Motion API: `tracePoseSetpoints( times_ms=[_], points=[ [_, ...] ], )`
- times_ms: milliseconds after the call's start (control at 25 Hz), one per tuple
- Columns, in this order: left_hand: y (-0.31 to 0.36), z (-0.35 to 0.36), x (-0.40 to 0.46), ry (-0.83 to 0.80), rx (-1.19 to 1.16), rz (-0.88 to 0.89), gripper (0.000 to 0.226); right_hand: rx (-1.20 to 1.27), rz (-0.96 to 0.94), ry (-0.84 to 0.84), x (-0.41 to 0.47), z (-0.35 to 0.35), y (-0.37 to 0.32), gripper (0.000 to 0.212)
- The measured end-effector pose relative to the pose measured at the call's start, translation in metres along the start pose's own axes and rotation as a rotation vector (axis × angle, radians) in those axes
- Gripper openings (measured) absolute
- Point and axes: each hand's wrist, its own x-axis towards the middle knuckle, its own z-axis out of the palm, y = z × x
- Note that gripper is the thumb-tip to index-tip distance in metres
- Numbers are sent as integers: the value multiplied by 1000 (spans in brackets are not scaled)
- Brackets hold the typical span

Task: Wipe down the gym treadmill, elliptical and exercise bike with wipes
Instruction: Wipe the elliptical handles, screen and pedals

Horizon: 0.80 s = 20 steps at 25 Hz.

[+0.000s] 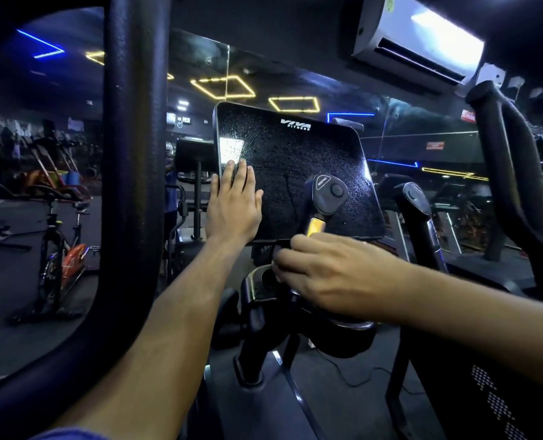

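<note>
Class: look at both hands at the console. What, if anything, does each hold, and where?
Left hand lies flat against the console screen, holding nothing. Right hand: cannot be told.

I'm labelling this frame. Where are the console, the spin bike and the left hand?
console (295, 173): head view, middle of its wet black face.
spin bike (54, 246): head view, on its frame.
left hand (233, 204): head view, back of the hand.
</note>
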Motion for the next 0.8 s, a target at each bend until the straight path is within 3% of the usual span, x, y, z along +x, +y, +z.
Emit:
tracePoseSetpoints(
  times_ms=[200,280,360,480,560,640,760,800],
  points=[
    [0,0,0,-6,-10,3,59,-29,110,-47,10,-15,77,52],
    [0,0,-1,-7,-16,3,59,86,206,-70,17,-18,93,41],
    [-1,-1,-1,-7,-18,6,59,254,345,-72,22,-18,104,28],
    [0,-1,0,-8,-23,5,58,481,718,-31,16,-9,114,35],
    [0,0,1,-6,-24,5,58,767,1021,125,3,5,104,42],
    [0,0,0,-2,-19,-2,58,1050,1251,438,-2,20,77,41],
    [0,-1,0,-9,-27,2,58,1522,1447,955,13,35,33,31],
    [1,-2,-1,-18,-26,3,58,1626,1472,1059,22,36,20,29]
  ],
)
